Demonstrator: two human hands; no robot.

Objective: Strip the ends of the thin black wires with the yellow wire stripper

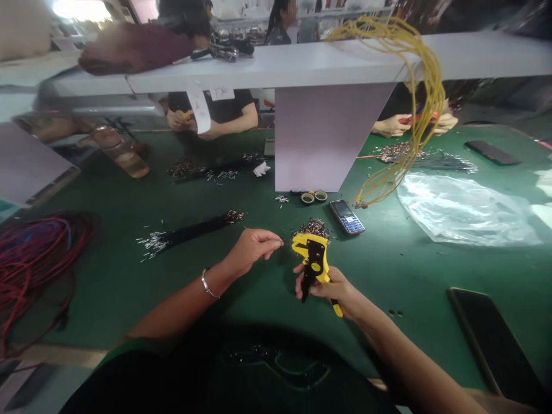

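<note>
My right hand [340, 287] is wrapped around the handles of a yellow and black wire stripper [317, 261], its jaw end pointing away from me. Just left of the tool, my left hand [254, 250] is closed in a pinch; a tiny dark tip shows at its fingertips, too small to name. Behind the stripper's head lies a heap of short wires with coppery ends [317, 227], partly covered by the tool. A bundle of black wires [194, 228] with pale tips on one end rests on the green table beyond my left forearm.
Coils of red wire [38, 264] lie at far left. A keypad phone [347, 217], tape rolls [320, 196] and a plastic bag [461, 210] are ahead and right. A dark smartphone [491, 339] lies near right. Yellow wires [425, 115] hang from a shelf [302, 63]; co-workers' hands [390, 125] show beyond.
</note>
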